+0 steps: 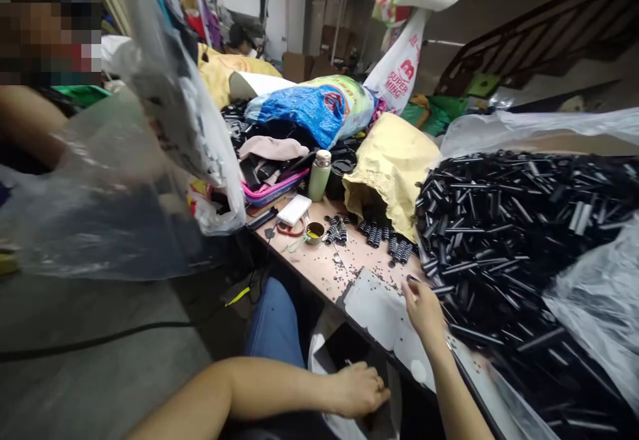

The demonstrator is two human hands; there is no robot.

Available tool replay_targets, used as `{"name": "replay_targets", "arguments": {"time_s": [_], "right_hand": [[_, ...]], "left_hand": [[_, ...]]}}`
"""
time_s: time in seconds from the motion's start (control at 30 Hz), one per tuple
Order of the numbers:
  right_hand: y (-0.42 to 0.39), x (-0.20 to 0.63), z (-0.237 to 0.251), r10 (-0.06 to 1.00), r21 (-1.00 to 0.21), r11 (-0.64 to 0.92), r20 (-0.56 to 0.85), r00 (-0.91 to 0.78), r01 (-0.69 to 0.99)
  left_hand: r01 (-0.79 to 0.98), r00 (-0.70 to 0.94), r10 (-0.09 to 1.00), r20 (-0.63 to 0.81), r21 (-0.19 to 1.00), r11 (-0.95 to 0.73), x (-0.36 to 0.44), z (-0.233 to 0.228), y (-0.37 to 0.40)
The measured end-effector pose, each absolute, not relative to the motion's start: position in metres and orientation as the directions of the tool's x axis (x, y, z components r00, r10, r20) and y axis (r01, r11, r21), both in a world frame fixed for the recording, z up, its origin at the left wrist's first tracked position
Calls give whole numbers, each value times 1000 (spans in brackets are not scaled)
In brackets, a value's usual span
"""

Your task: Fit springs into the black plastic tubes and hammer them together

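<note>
A: Head view: the right hand (424,307) rests fingertips-down on the table (324,267), grasping nothing, touching the edge of the black tubes (504,227).

B: And the left hand (357,390)?

A: Lower, at the white bag (324,367) below the table edge; whether it grips the bag, nobody can tell.

B: Best drawing few tubes at a time toward that bag, probably.
</note>
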State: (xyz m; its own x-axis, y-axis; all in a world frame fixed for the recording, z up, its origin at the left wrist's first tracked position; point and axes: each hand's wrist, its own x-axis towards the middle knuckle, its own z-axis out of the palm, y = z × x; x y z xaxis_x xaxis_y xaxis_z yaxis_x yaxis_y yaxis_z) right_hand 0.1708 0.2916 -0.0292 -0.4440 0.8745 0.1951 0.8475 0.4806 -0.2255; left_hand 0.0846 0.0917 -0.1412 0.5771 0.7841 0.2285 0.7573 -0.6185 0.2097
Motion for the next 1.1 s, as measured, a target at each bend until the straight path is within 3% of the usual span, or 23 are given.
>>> {"name": "replay_targets", "arguments": {"time_s": [0.07, 0.2, 0.37, 0.5, 0.57, 0.63, 0.7, 0.77, 0.9, 1.1], "right_hand": [[315, 102, -11, 916, -232, 395, 29, -400, 889], [359, 9, -4, 965, -198, 247, -44, -260, 949], [385, -5, -21, 969, -232, 129, -175, -171, 964], [377, 18, -30, 956, -286, 123, -222, -191, 950], [363, 31, -32, 954, -330, 157, -191, -229, 931], [342, 43, -34, 945, -387, 225, -137, -297, 894], [315, 53, -35, 924, -437, 293, -99, -369, 851], [288, 60, -36, 894, -491, 353, -76, -442, 797], [251, 73, -34, 838, -599, 431, -13, -546, 675], [240, 85, -33, 850, -651, 401, 2, -526, 644]], "left_hand": [[788, 538, 820, 196, 230, -572, 79, -144, 88], [772, 528, 843, 105, 355, -528, 61, -122, 81], [773, 469, 882, 52, 459, -439, 25, -90, 82], [716, 373, 919, 130, 589, -374, 0, -80, 95], [641, 251, 945, 211, 695, -326, -13, -73, 109], [535, 17, 963, 269, 811, -236, -28, -64, 131], [367, -277, 931, 238, 922, -127, -42, -54, 159], [138, -453, 880, 142, 986, -88, -52, -45, 188], [-207, -445, 893, 74, 961, -183, -49, -38, 226], [-286, -428, 900, 84, 932, -223, -24, -46, 228]]}}
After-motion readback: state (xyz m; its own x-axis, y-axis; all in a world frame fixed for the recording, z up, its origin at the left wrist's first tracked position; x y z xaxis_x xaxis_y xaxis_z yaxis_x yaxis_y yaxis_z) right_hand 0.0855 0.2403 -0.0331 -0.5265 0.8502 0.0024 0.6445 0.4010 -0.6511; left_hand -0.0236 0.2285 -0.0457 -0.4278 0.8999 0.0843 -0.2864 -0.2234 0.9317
